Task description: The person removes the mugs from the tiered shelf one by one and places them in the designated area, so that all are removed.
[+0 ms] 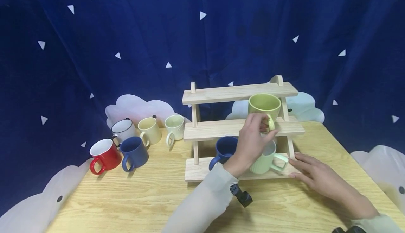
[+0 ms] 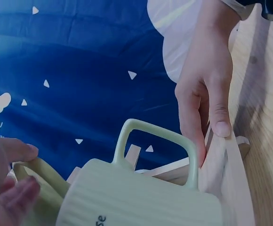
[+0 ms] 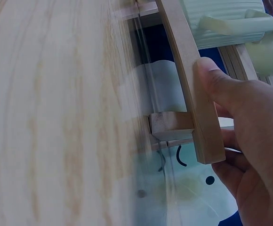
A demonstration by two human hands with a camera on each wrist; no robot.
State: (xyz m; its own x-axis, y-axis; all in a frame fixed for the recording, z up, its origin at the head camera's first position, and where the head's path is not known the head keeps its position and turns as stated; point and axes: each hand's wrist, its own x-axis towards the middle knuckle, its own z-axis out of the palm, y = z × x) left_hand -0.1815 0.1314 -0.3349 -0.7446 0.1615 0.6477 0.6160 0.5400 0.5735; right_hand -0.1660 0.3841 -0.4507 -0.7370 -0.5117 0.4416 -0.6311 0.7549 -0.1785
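Observation:
My left hand (image 1: 251, 141) grips the handle of a yellow-green mug (image 1: 264, 107), which is upright at the right part of the middle shelf board; whether its base touches the board is hidden. In the left wrist view, part of that mug (image 2: 47, 188) shows beside my fingers. My right hand (image 1: 316, 173) holds the right end of the wooden rack's bottom board (image 3: 200, 103), thumb on one face and fingers around the end. A ribbed pale green mug (image 1: 262, 161) stands on this board, its handle toward my right hand. Left of it is a dark blue mug (image 1: 226, 146), partly behind my left arm.
On the table's left stand a red mug (image 1: 109, 155), a blue mug (image 1: 136, 152), a white mug with a dark rim (image 1: 124, 131), a cream-yellow mug (image 1: 152, 131) and a pale green mug (image 1: 175, 125). A navy curtain (image 1: 202, 43) hangs behind the three-tier rack (image 1: 218, 95).

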